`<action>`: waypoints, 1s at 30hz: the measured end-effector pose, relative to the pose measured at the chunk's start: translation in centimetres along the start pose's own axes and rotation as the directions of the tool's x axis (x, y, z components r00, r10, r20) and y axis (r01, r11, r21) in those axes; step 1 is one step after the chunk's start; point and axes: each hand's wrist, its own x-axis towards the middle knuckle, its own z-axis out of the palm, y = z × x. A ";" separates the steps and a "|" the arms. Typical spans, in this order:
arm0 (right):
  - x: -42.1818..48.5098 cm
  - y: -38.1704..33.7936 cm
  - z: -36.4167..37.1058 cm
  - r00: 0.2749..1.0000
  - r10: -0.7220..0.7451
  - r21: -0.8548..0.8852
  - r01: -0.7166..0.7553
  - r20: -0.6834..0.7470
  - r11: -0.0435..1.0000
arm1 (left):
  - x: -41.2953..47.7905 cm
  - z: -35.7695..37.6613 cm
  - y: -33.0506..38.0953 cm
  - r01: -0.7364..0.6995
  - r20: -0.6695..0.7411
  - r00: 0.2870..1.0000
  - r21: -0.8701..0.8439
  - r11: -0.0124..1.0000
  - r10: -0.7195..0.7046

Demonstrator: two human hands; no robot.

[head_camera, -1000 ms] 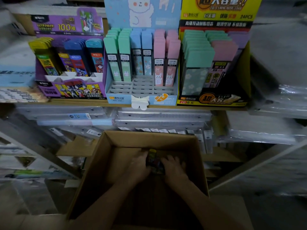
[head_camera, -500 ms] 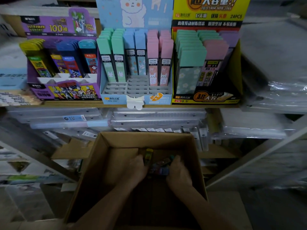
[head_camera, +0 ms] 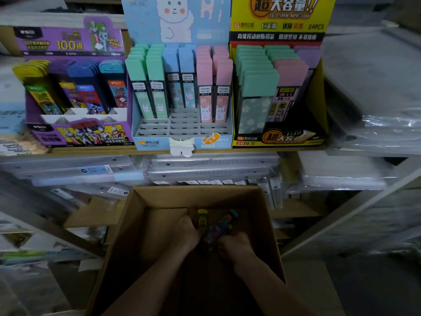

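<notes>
Inside the cardboard box, near its far wall, the left hand is being curled against the left side of a bundle of lead cases, beside a yellow-capped one. The bundle's near right end is being gripped by the right hand, though the fingertips are hidden in the dim light. The cases are judged light, rigid and smooth-skinned, so they are liable to fan out or slide apart. Pressure is best applied across the flat sides at mid-length, not at the caps.
</notes>
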 end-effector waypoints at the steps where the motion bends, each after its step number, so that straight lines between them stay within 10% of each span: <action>1: -0.2 -0.2 0.0 1.000 -0.015 -0.044 0.014 -0.021 0.999 | 0.0 0.0 0.0 0.002 0.006 1.000 0.001 1.000 -0.002; 12: 0.1 -1.3 0.3 0.969 -0.235 -0.487 0.167 -0.082 0.857 | -0.4 0.4 0.3 -0.050 -0.012 0.998 0.275 0.960 0.055; 30: 0.3 -1.7 0.4 0.973 -0.192 -0.511 0.103 -0.124 0.853 | 0.6 -1.2 -0.1 -0.237 -0.066 0.970 -0.022 0.971 0.236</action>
